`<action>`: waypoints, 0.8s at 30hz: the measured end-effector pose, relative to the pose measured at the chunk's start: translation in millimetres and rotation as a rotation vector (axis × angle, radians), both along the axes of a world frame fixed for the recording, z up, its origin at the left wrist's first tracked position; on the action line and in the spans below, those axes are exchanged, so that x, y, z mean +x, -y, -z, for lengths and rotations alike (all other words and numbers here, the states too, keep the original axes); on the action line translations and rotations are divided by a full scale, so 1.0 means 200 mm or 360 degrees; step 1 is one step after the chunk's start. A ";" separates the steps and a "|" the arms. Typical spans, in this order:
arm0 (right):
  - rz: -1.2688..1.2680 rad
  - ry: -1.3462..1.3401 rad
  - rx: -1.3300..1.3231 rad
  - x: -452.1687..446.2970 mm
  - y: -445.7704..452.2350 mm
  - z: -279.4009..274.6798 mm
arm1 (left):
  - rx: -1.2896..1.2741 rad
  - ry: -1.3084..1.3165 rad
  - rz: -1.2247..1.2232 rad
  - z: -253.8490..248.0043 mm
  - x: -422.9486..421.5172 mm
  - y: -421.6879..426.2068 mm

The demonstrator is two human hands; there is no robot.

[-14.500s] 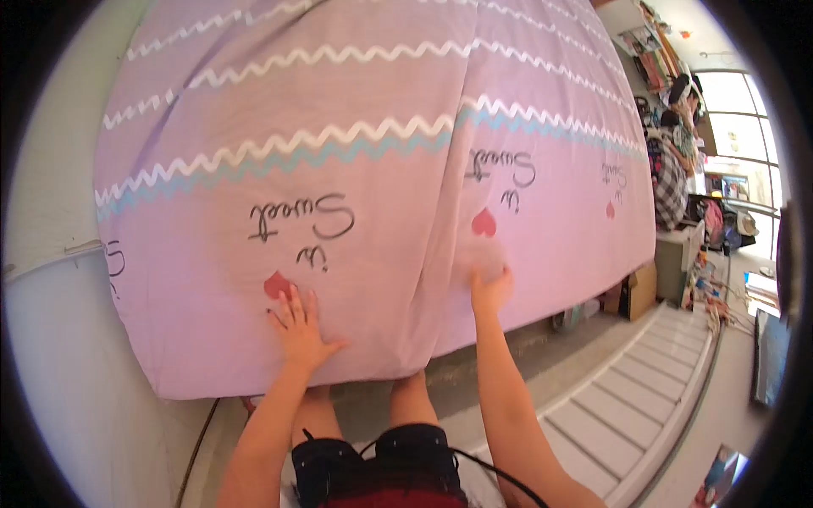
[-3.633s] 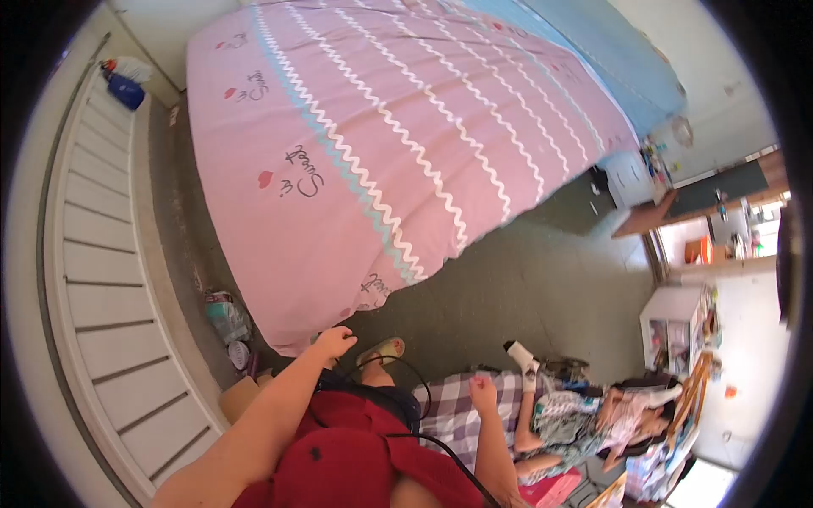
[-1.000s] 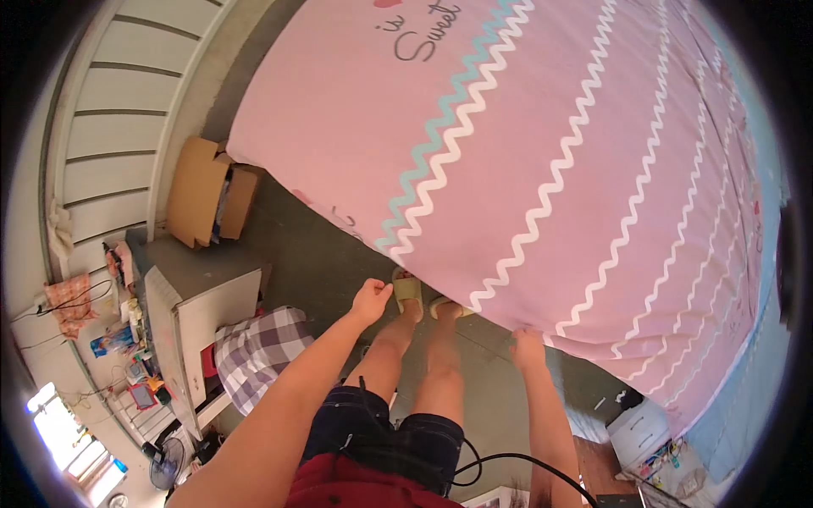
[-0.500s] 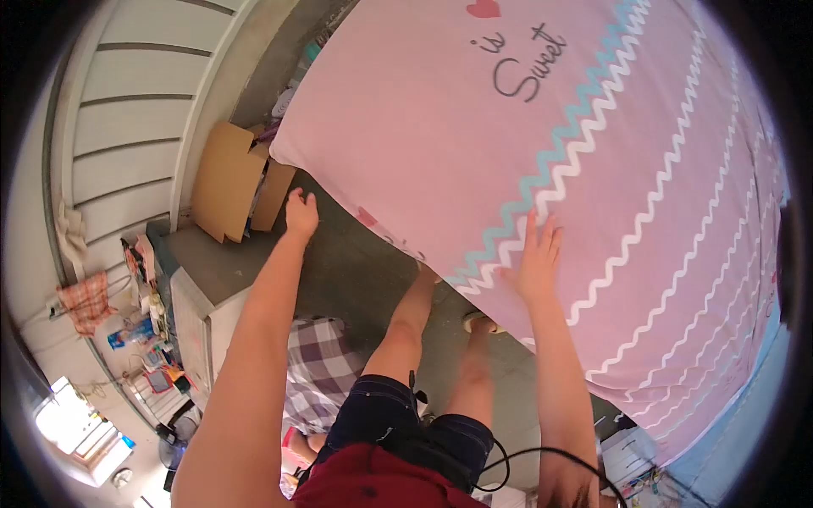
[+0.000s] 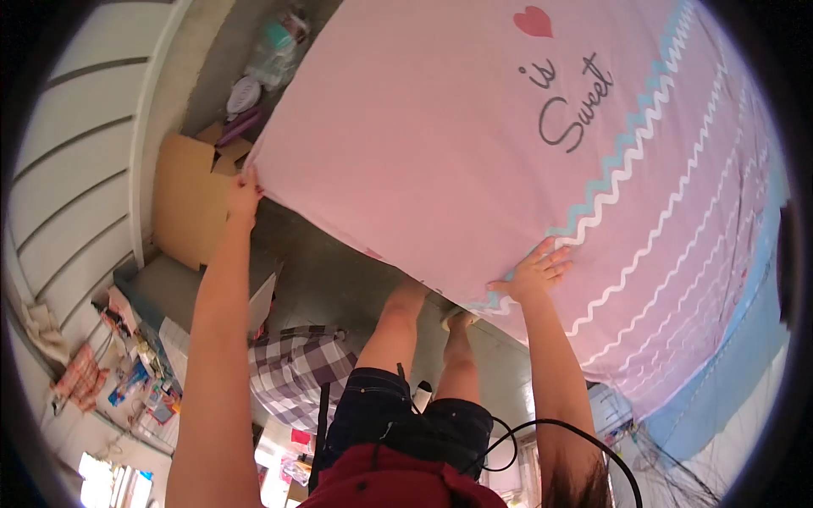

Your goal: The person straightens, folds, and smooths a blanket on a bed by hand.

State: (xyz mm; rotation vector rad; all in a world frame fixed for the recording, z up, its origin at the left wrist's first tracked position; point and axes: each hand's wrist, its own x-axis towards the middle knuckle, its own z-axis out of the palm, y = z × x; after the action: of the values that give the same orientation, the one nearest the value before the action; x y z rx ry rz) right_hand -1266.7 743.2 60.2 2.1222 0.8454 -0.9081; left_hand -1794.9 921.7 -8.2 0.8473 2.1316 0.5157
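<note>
A pink sheet (image 5: 406, 135) with white and teal zigzag lines, a red heart and the words "is Sweet" covers the bed. At its left corner, my left hand (image 5: 245, 196) has its fingers closed on the sheet's edge. My right hand (image 5: 535, 273) lies palm down with fingers spread on the sheet, over the lower end of the teal and white zigzags. Some wrinkles run through the sheet at the lower right.
An open cardboard box (image 5: 182, 199) stands beside the bed corner, with plastic bags (image 5: 278, 51) behind it. A checkered cloth (image 5: 301, 372) lies lower left, near a cabinet (image 5: 169, 284). White railing (image 5: 85, 110) runs along the left. A black cable (image 5: 584, 436) crosses low in front.
My left hand has moved left to the bed corner and closed on the sheet there. My right hand, earlier at the sheet's edge, now rests flat on top of it.
</note>
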 end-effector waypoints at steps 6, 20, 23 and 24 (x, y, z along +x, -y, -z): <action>-0.0087 -0.0161 0.0492 0.13 0.15 -0.06 | 0.0007 -0.0095 0.0010 0.12 -0.23 -0.06; 0.0455 -0.0239 0.0588 0.42 0.18 0.09 | 0.0120 -0.0327 0.2800 -0.44 2.39 0.73; 0.0441 0.0035 0.1064 0.39 0.27 0.29 | -0.0303 -0.0762 0.3024 -0.42 2.59 0.94; 0.0416 0.0078 0.1185 0.31 0.21 0.30 | -0.0314 -0.0841 0.3000 -0.37 2.51 0.89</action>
State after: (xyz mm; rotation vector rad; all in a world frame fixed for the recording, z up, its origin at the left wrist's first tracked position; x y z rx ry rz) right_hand -1204.5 700.2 1.2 2.9375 0.9997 -0.7237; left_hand -1292.7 743.1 66.5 2.3975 0.8350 -0.9404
